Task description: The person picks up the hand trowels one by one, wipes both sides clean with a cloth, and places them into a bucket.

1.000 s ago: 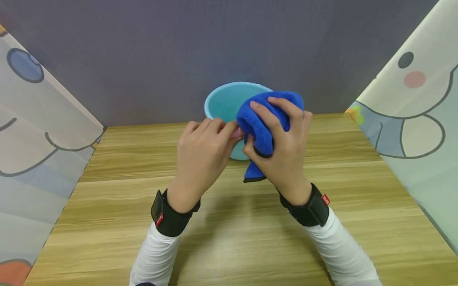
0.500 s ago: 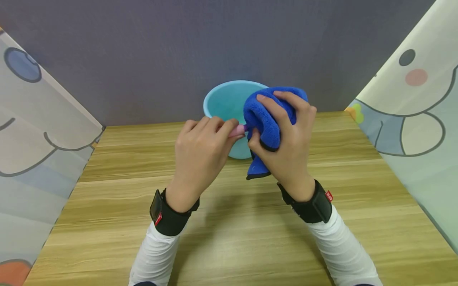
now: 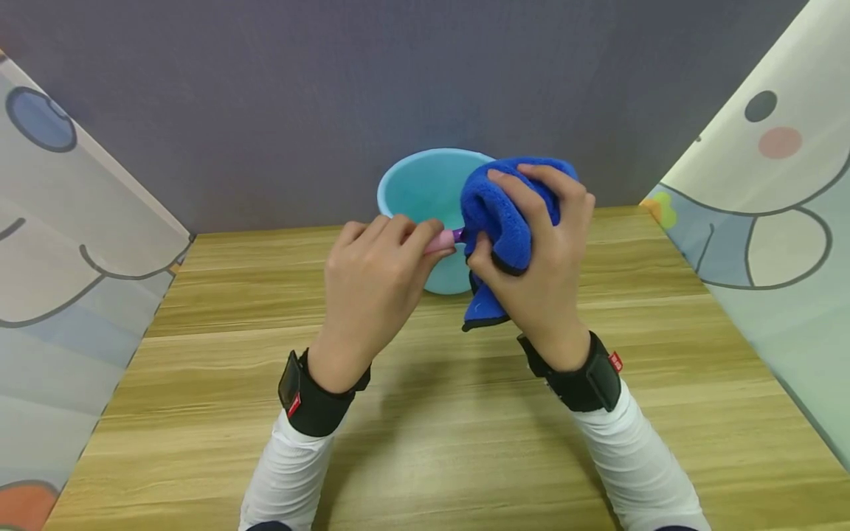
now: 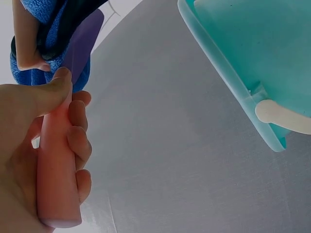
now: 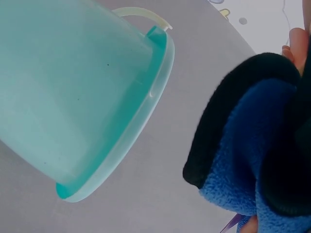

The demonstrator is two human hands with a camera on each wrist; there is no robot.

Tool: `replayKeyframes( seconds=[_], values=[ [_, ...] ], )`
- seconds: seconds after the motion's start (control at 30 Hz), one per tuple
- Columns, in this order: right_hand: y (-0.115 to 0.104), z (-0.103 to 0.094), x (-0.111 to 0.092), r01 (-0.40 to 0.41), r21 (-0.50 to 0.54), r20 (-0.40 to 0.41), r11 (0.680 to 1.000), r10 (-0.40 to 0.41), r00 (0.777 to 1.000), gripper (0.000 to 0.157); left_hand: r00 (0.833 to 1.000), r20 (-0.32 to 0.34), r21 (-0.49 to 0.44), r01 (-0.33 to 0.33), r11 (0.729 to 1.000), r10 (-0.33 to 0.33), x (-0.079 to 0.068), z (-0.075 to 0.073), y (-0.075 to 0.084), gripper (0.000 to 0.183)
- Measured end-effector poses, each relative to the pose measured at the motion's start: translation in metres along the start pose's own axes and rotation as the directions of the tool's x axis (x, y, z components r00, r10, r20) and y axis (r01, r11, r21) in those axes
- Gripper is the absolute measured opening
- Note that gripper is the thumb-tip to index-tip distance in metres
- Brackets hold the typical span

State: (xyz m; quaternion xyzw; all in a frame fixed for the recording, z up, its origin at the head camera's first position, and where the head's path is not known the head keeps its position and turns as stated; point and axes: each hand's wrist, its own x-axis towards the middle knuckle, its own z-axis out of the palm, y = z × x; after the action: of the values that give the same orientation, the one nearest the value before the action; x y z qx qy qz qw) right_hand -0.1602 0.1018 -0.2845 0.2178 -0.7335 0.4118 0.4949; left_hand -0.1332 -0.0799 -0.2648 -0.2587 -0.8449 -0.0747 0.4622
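My left hand (image 3: 375, 284) grips the pink handle of a knife (image 4: 60, 174) with a purple blade, thumb along the handle's top. In the head view only the handle's end and a bit of purple show. Folded around the blade is a blue cloth (image 3: 494, 214) with black edging, held by my right hand (image 3: 541, 258), fingers over its top and thumb at the near side. In the left wrist view part of the purple blade (image 4: 85, 41) sticks out beside the cloth; the rest is hidden. The right wrist view shows the cloth's dark-edged corner (image 5: 228, 145) hanging down.
A light blue bucket (image 3: 425, 173) stands behind the hands, against the grey wall (image 3: 299, 110). Its pale handle (image 4: 284, 116) shows in the left wrist view. All this is over a wooden table (image 3: 425, 457), with cartoon-printed panels (image 3: 764, 184) on both sides.
My right hand has moved right and slightly away with the cloth, along the blade. More of the pink handle and a bit of purple now show. My left hand has barely moved.
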Motion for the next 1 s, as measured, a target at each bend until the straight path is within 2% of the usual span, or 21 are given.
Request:
replayKeyframes(
  seconds=[0.47,0.8,1.0],
  values=[
    [0.004,-0.006,0.006,-0.062,0.038,-0.018,0.997,0.063,0.998,0.048,1.0,-0.014,0.007,0.011,1.0,-0.011,0.001,-0.002,-0.001,0.032],
    [0.008,-0.013,0.012,-0.114,0.059,-0.004,0.992,0.114,0.993,0.051,0.999,-0.041,-0.015,0.019,1.0,-0.019,0.001,-0.003,-0.004,0.029],
    [0.011,-0.017,0.014,-0.156,0.09,0.023,0.984,0.154,0.988,0.051,0.997,-0.066,0.021,0.028,0.999,-0.027,0.001,-0.005,-0.009,0.03]
  ],
)
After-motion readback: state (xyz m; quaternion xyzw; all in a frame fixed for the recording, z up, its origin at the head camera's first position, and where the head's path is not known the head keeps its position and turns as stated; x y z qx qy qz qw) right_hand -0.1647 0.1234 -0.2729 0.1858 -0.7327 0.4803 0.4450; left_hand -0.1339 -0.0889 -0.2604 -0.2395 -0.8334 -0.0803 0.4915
